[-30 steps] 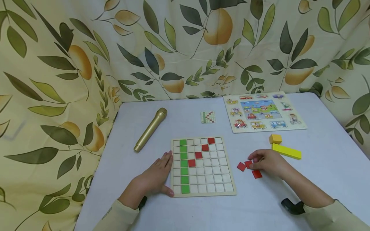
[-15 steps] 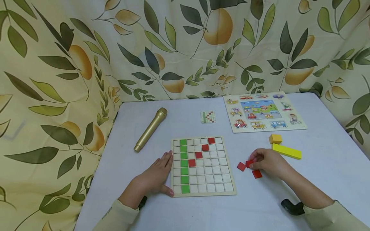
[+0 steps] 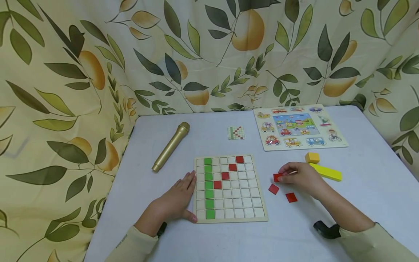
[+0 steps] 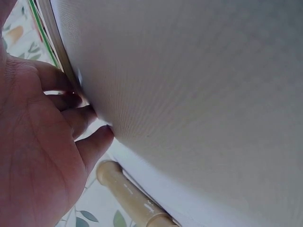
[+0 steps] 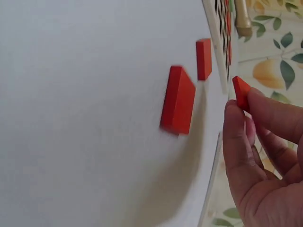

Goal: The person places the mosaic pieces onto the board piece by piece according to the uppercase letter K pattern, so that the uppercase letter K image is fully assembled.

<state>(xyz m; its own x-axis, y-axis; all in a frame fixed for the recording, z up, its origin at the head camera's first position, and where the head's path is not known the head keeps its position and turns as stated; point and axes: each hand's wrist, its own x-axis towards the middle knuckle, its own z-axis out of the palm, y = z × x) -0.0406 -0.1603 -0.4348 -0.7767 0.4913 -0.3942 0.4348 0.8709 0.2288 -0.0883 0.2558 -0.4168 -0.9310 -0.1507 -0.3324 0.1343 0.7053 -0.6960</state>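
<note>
My right hand (image 3: 302, 179) pinches a red square tile (image 5: 241, 92) between thumb and fingertips, lifted off the table in the right wrist view. Two more red tiles lie below it: one (image 3: 273, 189) close to the board's right edge, the other (image 3: 291, 197) nearer my wrist. The wooden grid board (image 3: 228, 221) holds a column of green tiles (image 3: 208, 185) and a diagonal of red tiles (image 3: 225, 175). With fingers extended, my left hand (image 3: 175, 198) rests against the board's left edge; in the left wrist view its fingertips (image 4: 102, 137) touch the tabletop.
A gold microphone-shaped stick (image 3: 170, 147) lies left of the board. Behind the board is a small pattern card (image 3: 236, 133). A vehicle puzzle board (image 3: 258, 133) stands back right, with a yellow-orange cube (image 3: 312, 157) and a long yellow block (image 3: 325, 172) in front.
My right hand has picked up one red tile and moved it up and slightly left, away from the other two. The left hand stays at the board's edge.
</note>
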